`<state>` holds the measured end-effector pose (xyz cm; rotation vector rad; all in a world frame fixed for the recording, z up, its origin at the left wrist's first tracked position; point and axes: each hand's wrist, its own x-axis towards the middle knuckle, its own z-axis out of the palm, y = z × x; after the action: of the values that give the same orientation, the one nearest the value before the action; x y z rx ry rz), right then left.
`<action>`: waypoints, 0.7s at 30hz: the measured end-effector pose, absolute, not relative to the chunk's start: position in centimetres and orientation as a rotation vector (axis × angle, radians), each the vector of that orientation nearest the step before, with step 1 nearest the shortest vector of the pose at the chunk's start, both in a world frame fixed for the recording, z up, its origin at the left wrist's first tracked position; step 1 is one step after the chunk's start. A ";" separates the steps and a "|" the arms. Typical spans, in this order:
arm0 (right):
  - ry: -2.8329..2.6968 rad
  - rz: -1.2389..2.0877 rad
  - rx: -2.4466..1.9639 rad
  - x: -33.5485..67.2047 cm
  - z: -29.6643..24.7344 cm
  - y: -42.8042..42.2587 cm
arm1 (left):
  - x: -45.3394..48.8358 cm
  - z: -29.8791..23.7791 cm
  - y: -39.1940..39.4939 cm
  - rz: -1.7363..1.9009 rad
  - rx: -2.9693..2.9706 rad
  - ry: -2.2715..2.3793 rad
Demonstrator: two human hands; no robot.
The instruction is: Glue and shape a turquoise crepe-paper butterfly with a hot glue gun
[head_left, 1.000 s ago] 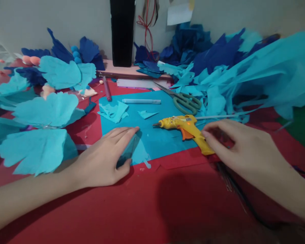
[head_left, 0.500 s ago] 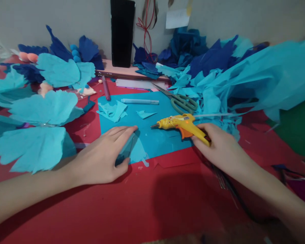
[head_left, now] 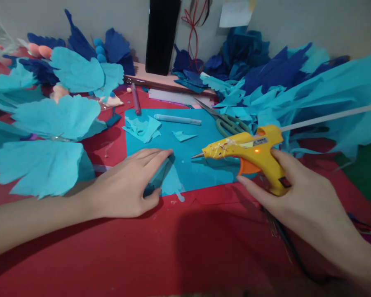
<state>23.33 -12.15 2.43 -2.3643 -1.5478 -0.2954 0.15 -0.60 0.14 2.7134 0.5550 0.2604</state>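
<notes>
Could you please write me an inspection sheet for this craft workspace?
Surface: red tabletop bearing a blue sheet.
Job's things: yellow glue gun, indicator light lit, glue stick protruding behind.
Clutter: scissors, light-blue pen, purple pen, paper scraps, petal-shaped paper.
Left hand: palm-down across the blue sheet; anything beneath is hidden.
Right hand: holds the yellow glue gun.
Cables: dark cord near the right hand; its ends cannot be traced.
Surroundings: dark phone-like slab, red cord and white note by the wall.

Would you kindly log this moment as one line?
left hand: resting on blue sheet; right hand: holding yellow hot-glue gun; indicator light: lit
</notes>
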 end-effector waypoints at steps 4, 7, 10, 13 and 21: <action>-1.599 -0.502 -2.282 22.8 2.1 -11.9 | 0.2 0.0 -0.7 0.268 2.711 0.559; -1.783 -0.649 -2.107 22.3 1.7 -11.6 | 0.2 0.0 -0.7 0.258 2.711 0.574; -1.910 -0.772 -1.937 21.8 1.3 -11.2 | 0.2 0.0 -0.8 0.293 2.708 0.571; -1.974 -0.860 -1.885 21.4 1.1 -10.9 | 0.0 -0.2 -0.9 0.327 2.703 0.577; -1.972 -1.032 -1.711 21.9 0.1 -10.5 | -0.1 -0.2 -1.0 0.338 2.677 0.597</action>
<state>21.89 -10.49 0.13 -1.7108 -1.9723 -1.0324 -0.08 -0.96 -0.21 2.6769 0.5966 0.3383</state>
